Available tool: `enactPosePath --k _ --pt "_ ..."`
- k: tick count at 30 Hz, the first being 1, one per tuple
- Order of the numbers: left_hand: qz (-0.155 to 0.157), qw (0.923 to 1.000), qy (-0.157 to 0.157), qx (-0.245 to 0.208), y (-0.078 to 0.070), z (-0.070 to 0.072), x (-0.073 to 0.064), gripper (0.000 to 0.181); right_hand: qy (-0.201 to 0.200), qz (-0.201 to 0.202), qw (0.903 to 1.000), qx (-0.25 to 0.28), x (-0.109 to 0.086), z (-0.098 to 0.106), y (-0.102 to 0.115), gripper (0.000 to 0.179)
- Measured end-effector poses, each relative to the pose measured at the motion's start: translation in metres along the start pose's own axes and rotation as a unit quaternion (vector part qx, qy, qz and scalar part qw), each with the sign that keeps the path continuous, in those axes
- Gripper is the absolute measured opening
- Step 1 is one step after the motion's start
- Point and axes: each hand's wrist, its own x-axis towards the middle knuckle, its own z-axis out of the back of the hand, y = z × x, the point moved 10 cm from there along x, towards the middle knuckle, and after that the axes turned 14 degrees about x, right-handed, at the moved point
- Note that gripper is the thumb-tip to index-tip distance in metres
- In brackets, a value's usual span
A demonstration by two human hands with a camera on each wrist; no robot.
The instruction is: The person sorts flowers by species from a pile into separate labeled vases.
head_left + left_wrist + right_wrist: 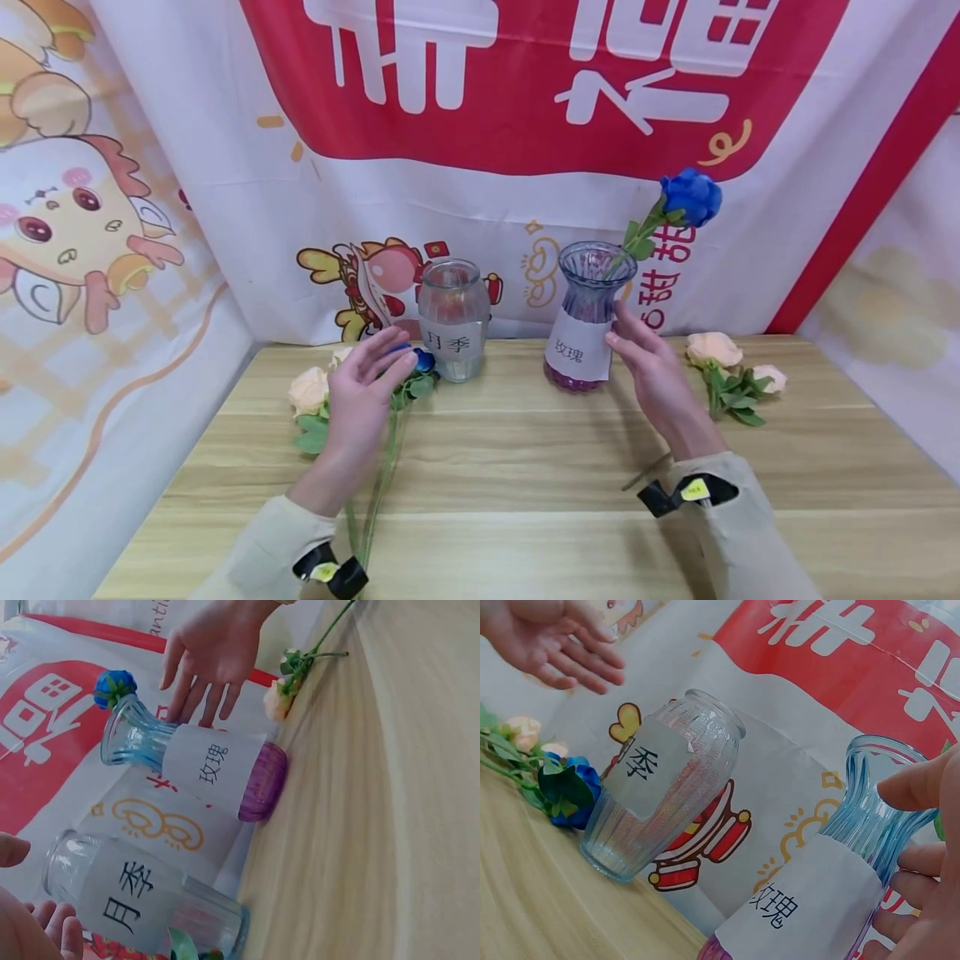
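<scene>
Two labelled glass vases stand upright on the table. The blue-tinted vase (pixel 588 296) with a purple base holds one blue rose (pixel 692 197), leaning right out of its mouth. Beside that vase is my right hand (pixel 658 379), fingers extended and holding nothing; whether the fingertips touch the glass I cannot tell. No stem shows in the clear vase (pixel 453 300) on the left. My left hand (pixel 362 396) hovers left of it, palm facing inward, fingers loosely bent with nothing in them. Under and behind this hand, blue flowers (pixel 424 360) lie on the table, partly hidden.
Pale peach flowers (pixel 309 390) lie at the left of the wooden table (pixel 510 467). More peach flowers (pixel 714 350) lie at the right, their stem running under my right forearm. A printed cloth (pixel 510 200) hangs close behind the vases.
</scene>
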Motion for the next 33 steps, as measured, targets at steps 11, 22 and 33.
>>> enactPosePath --k 11,22,33 --pt "0.071 0.9957 -0.010 0.058 0.054 0.048 -0.015 0.050 -0.010 0.002 0.9999 0.000 0.002 0.000 -0.005 0.068" --pt "0.115 0.9786 0.044 0.165 0.087 0.063 -0.019 0.060 -0.016 0.006 0.9998 -0.003 0.000 0.004 -0.004 0.069" --pt "0.110 0.9561 0.108 0.249 0.105 0.036 -0.020 0.070 -0.021 0.013 0.9997 -0.002 0.002 0.004 -0.002 0.069"
